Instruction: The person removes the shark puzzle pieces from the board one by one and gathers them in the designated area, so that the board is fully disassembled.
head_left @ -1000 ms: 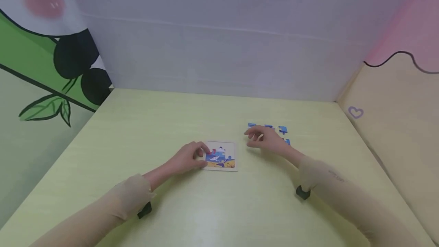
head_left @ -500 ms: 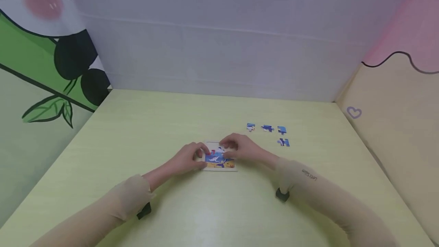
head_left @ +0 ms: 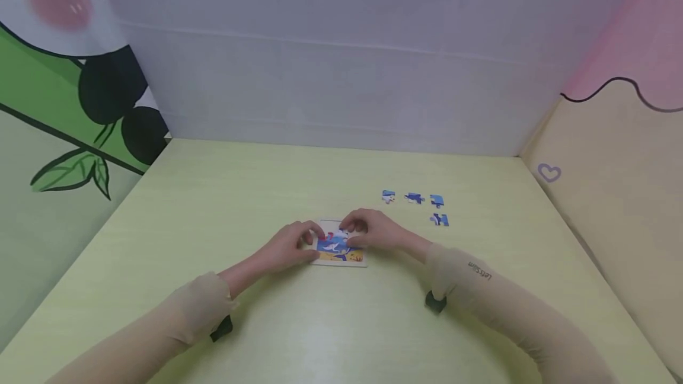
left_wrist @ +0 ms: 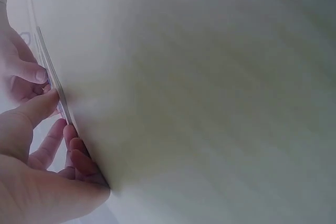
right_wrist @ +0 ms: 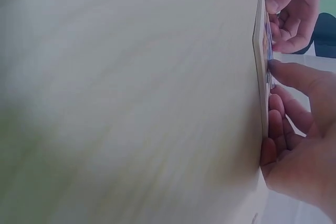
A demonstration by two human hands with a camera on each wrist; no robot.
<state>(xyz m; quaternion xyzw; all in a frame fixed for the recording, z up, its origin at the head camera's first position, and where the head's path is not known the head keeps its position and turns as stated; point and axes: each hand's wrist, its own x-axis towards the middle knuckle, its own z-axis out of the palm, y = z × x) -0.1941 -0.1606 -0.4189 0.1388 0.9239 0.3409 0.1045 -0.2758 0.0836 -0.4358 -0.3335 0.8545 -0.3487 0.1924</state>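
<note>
A partly filled jigsaw puzzle tray with a pale frame lies flat on the table; its picture shows blue water and a yellow bottom strip. My left hand grips the tray's left edge, thumb near the lower corner and fingertips at the upper side. Over the tray's upper right, my right hand pinches a puzzle piece between thumb and fingers, mostly hidden by them. In the left wrist view the tray's thin edge runs between both hands.
Several loose blue-and-white puzzle pieces lie on the pale yellow table behind and right of the tray. A plain pale backdrop stands at the far edge, with printed panels at both sides.
My right hand has moved left from beside the loose pieces to the tray's upper right, then stayed there. The left hand has kept its place on the tray.
</note>
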